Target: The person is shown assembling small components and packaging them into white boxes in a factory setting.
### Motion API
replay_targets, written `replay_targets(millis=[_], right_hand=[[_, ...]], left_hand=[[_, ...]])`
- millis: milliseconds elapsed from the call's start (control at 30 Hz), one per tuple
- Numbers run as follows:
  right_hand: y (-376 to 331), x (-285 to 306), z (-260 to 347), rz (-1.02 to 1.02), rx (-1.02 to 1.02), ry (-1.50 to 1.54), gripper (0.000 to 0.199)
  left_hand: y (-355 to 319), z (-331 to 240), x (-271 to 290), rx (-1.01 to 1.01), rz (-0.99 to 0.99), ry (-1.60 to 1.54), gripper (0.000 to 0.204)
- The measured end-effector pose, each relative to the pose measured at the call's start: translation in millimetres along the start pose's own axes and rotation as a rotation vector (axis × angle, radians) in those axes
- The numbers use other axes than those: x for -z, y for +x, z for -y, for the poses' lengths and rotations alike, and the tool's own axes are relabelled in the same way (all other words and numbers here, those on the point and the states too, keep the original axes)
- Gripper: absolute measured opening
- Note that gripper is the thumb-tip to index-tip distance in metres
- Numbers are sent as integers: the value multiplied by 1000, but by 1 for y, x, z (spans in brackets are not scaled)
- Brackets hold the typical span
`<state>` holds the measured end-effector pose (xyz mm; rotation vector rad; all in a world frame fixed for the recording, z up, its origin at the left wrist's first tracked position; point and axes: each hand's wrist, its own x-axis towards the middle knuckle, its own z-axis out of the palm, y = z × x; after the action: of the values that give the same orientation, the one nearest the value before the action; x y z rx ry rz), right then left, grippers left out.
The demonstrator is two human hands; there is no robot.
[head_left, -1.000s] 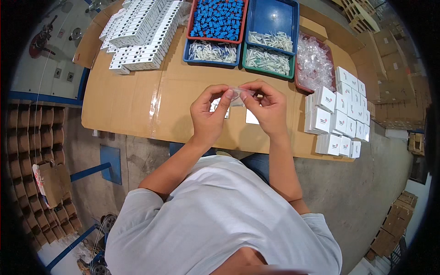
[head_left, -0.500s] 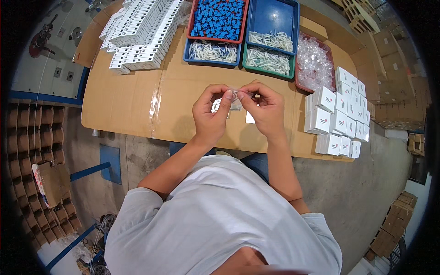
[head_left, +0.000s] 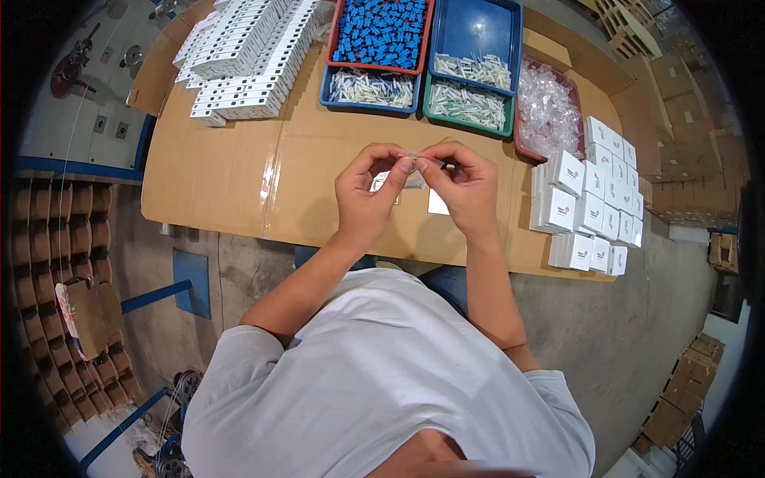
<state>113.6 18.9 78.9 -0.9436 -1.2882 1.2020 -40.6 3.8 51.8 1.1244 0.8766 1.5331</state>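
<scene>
Over the cardboard-covered table my left hand (head_left: 366,191) and my right hand (head_left: 464,190) meet, thumbs and index fingers pinched together. Between them they grip the top edge of a small clear plastic bag (head_left: 415,182). Its lower part hangs below the fingertips; what is inside is too small to make out. A flat white piece (head_left: 437,204) lies on the table by my right hand, partly covered by it. Another pale, shiny flat item (head_left: 380,182) shows behind my left thumb, mostly hidden.
Beyond my hands stand a red tray of blue parts (head_left: 378,36), a blue tray (head_left: 472,32) and a green tray (head_left: 466,109) with white pieces, and a red tray of clear bags (head_left: 550,99). White boxes are stacked at left (head_left: 239,56) and right (head_left: 594,191).
My fingertips have drawn closer together along the bag's top edge, so less of it shows between them. The trays and boxes stay where they were.
</scene>
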Motion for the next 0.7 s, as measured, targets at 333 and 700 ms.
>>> replay_targets(millis=[333,700], right_hand=[[-3,1,-5,6,-25,15,7],[-5,12,-14,19,-60,-74,6]], left_hand=[[3,-1,2,-32,65,103,13],[5,8,6,28,110,138,12]])
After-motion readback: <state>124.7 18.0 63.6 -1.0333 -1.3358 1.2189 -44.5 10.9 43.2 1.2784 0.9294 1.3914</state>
